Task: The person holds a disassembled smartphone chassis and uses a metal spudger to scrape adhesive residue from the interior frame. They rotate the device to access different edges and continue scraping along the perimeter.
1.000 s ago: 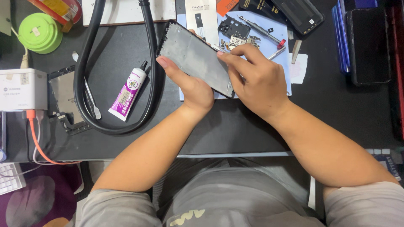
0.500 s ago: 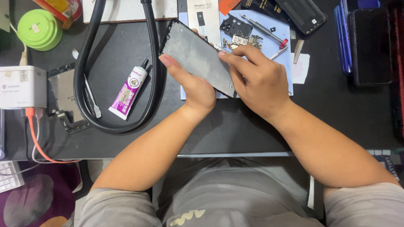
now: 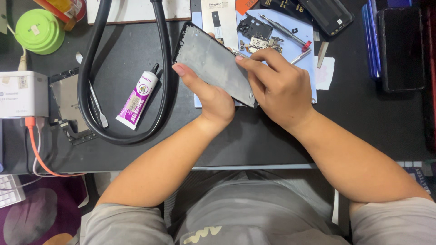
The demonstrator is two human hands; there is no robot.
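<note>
Black desk [image 3: 113, 50]; both hands [image 3: 245, 90] grip grey phone frame [image 3: 213, 63].

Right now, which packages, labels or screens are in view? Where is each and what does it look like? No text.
Phone screen panel: held tilted by left hand and right hand, grey back, black rim.
Glue tube: left of the hands, inside the black hose loop, purple-and-white label, black nozzle.
White card package: top centre, upright rectangle with a dark phone picture.
White charger box: left edge, small label on top.
Dark phone: right side, black screen.
</note>
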